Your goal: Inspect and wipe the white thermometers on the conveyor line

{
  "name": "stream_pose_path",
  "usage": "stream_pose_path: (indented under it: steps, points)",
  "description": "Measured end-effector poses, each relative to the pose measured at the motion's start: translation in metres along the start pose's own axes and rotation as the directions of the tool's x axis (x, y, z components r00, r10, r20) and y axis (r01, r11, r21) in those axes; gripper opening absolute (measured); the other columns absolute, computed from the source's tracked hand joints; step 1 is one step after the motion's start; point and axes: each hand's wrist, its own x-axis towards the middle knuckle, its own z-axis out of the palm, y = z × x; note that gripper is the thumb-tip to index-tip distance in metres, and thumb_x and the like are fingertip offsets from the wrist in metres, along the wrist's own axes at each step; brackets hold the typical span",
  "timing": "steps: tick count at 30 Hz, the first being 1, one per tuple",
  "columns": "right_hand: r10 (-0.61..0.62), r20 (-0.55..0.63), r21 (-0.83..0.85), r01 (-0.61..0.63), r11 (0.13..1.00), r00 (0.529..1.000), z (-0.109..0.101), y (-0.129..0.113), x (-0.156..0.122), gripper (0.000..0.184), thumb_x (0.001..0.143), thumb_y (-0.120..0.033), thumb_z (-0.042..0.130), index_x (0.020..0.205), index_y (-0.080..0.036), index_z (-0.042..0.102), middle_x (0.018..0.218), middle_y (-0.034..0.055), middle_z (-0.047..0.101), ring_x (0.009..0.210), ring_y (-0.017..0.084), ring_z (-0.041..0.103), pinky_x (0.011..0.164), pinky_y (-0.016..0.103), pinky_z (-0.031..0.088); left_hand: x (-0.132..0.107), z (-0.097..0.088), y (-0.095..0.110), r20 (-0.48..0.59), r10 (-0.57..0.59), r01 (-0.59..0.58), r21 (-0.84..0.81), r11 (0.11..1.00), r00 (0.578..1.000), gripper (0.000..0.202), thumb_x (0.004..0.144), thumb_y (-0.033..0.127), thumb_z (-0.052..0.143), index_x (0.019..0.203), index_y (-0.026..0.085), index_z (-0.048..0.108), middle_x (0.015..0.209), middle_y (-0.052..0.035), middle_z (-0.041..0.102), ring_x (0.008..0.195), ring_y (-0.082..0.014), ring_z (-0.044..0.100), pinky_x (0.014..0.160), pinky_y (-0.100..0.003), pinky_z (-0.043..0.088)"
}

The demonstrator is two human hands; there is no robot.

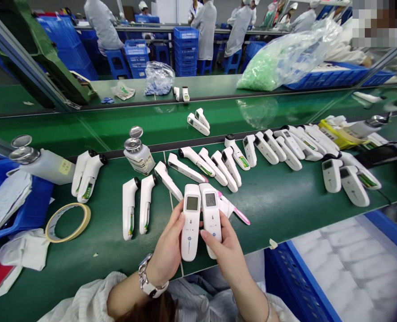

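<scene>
Two white infrared thermometers are held upright side by side over the bench's front edge, screens facing me. My left hand (166, 250) is closed round the left infrared thermometer (189, 223), whose screen looks grey. The right infrared thermometer (211, 210) is gripped by my right hand (228, 248), thumb across its lower front; its screen shows faint marks I cannot read. Just behind them lie a pink-and-white tool (241, 215) and a white cloth (225, 206), partly hidden. Several more thermometers (218, 170) rest in a row beyond, some with green boards exposed at the handle.
Pump bottles (138, 154) stand at the bench's back left, near a tape roll (67, 222) and a blue bin (34, 201). A green conveyor belt (124, 125) runs behind, carrying two thermometers (198, 121). A blue crate (295, 277) sits below right. Co-workers work at the back.
</scene>
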Motion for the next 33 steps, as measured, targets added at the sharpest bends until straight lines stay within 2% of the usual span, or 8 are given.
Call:
stream_pose_path:
  steps: [3,7,11,15,19,23,29,33]
  points:
    - [-0.040,-0.018,-0.050,0.039,0.998,0.999,0.001,0.001,-0.003,0.048,0.081,-0.022,0.062,0.124,-0.026,0.042,0.115,0.0052,0.063,0.102,0.021,0.063,0.091,0.039,0.051,-0.002,-0.005,-0.004,0.033,0.053,-0.055,0.064,0.996,0.998,0.043,0.088,0.036,0.050,0.130,0.028,0.044,0.140,-0.0022,0.043,0.128,-0.0224,0.039,0.107,-0.034,0.032]
    - [-0.130,-0.012,-0.174,0.126,0.977,0.991,-0.003,0.004,-0.008,0.048,0.083,-0.021,0.058,0.126,-0.026,0.038,0.117,0.0059,0.060,0.105,0.020,0.060,0.091,0.034,0.050,-0.006,-0.013,-0.008,0.105,0.089,-0.103,0.137,0.985,0.990,0.043,0.088,0.035,0.050,0.130,0.031,0.044,0.139,-0.0002,0.044,0.131,-0.0215,0.034,0.106,-0.032,0.032]
    - [-0.210,0.019,-0.253,0.208,0.945,0.978,-0.007,0.006,-0.013,0.050,0.084,-0.020,0.057,0.128,-0.029,0.035,0.119,0.0045,0.057,0.107,0.019,0.058,0.093,0.032,0.047,-0.010,-0.017,-0.010,0.172,0.121,-0.145,0.135,0.980,0.978,0.039,0.088,0.037,0.050,0.127,0.034,0.048,0.142,0.0026,0.040,0.135,-0.0217,0.027,0.106,-0.031,0.032]
    - [-0.241,0.006,-0.284,0.233,0.930,0.971,-0.007,0.006,-0.018,0.048,0.084,-0.021,0.056,0.127,-0.030,0.036,0.114,0.0054,0.059,0.100,0.019,0.061,0.087,0.031,0.051,-0.011,-0.019,-0.013,0.183,0.123,-0.148,0.131,0.980,0.975,0.040,0.088,0.038,0.049,0.128,0.031,0.049,0.141,-0.0018,0.042,0.131,-0.0245,0.034,0.107,-0.035,0.031]
    - [-0.248,-0.017,-0.333,0.228,0.915,0.969,-0.006,0.007,-0.023,0.050,0.083,-0.023,0.056,0.128,-0.025,0.035,0.113,0.0094,0.057,0.102,0.023,0.060,0.089,0.038,0.050,-0.011,-0.020,-0.014,0.178,0.124,-0.148,0.124,0.981,0.976,0.043,0.087,0.039,0.049,0.129,0.029,0.048,0.139,-0.0045,0.043,0.129,-0.0265,0.036,0.106,-0.037,0.034]
    - [-0.273,-0.029,-0.360,0.245,0.900,0.961,-0.008,0.011,-0.026,0.051,0.083,-0.024,0.056,0.129,-0.027,0.034,0.114,0.0090,0.056,0.103,0.023,0.059,0.089,0.038,0.050,-0.012,-0.022,-0.016,0.200,0.135,-0.161,0.118,0.980,0.970,0.042,0.088,0.037,0.048,0.129,0.029,0.049,0.138,-0.0044,0.045,0.128,-0.0258,0.038,0.107,-0.038,0.033]
    - [-0.345,0.061,-0.414,0.338,0.845,0.937,-0.011,0.011,-0.027,0.055,0.083,-0.018,0.054,0.130,-0.034,0.030,0.115,0.0062,0.053,0.101,0.022,0.058,0.087,0.036,0.051,-0.011,-0.030,-0.024,0.229,0.199,-0.222,0.077,0.972,0.953,0.038,0.088,0.035,0.048,0.126,0.029,0.051,0.133,-0.0044,0.050,0.122,-0.0233,0.044,0.105,-0.036,0.034]
    - [-0.436,0.178,-0.503,0.462,0.730,0.882,-0.009,0.007,-0.025,0.062,0.080,-0.013,0.053,0.133,-0.034,0.029,0.113,0.0063,0.051,0.100,0.023,0.056,0.087,0.038,0.049,-0.013,-0.027,-0.021,0.265,0.201,-0.244,0.139,0.960,0.943,0.039,0.076,0.034,0.067,0.113,0.025,0.059,0.106,-0.0064,0.065,0.097,-0.0214,0.059,0.087,-0.032,0.047]
